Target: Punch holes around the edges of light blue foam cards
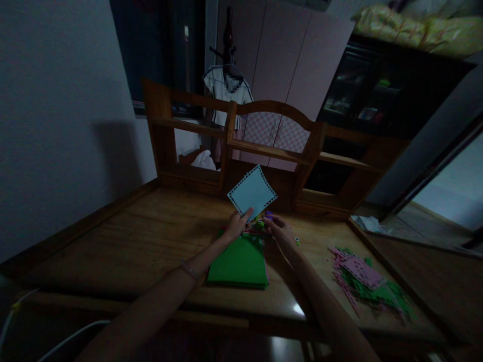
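My left hand [237, 225] grips the lower corner of a pale blue sheet of paper [252, 192], thumb on its face. The sheet is held up tilted, and a row of small punched shapes runs along its edges. To the right, my right hand [281, 230] has its fingers bent together beside a small purple thing [268, 214]; whether it is in their grip is hard to make out. Between both hands lies a small green gadget [260, 223] with a white round part, perhaps a craft punch. Below them a stack of green paper [239, 261] lies on the desk.
On the right of the wooden desk [151, 226] is a pile of pink and green cut paper [368, 279]. Another small green and white piece [297, 241] sits beyond my right wrist. A wooden shelf [269, 147] stands along the back edge.
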The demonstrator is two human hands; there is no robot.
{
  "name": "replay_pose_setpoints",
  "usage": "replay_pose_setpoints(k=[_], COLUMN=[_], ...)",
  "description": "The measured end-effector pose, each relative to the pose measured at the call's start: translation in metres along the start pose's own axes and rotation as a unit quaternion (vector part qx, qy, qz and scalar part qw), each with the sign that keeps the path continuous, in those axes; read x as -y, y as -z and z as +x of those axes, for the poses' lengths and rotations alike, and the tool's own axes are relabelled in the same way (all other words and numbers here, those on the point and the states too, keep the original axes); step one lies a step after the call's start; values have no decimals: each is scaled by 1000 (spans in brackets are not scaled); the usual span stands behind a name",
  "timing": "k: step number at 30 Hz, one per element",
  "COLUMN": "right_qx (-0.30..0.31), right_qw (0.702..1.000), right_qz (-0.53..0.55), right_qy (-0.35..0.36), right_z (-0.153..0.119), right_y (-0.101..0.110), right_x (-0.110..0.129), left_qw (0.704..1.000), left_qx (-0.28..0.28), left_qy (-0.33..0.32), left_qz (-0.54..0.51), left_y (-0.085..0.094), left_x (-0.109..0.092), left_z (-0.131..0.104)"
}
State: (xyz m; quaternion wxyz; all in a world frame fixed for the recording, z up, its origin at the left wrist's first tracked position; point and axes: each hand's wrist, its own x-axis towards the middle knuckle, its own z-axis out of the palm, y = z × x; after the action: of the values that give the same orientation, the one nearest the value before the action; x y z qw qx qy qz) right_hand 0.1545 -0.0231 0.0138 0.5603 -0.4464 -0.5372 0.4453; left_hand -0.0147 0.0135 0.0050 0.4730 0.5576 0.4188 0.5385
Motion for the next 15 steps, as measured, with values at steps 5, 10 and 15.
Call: replay_pose_setpoints(k=[5,10,15], right_qx=[2,3,3], right_qw=[1000,1000,1000], right_qz=[-1,-9,-16], right_qy=[0,-5,0], right_z=[0,1,-1], right_y=[0,1,0], right_x=[3,3,2], left_qw=[1000,999,999], left_qx=[26,30,38], left_qy=[-13,-7,-16], left_qz=[9,25,20], left_y=[0,2,2], left_x=[5,7,3], left_z=[3,5,4])
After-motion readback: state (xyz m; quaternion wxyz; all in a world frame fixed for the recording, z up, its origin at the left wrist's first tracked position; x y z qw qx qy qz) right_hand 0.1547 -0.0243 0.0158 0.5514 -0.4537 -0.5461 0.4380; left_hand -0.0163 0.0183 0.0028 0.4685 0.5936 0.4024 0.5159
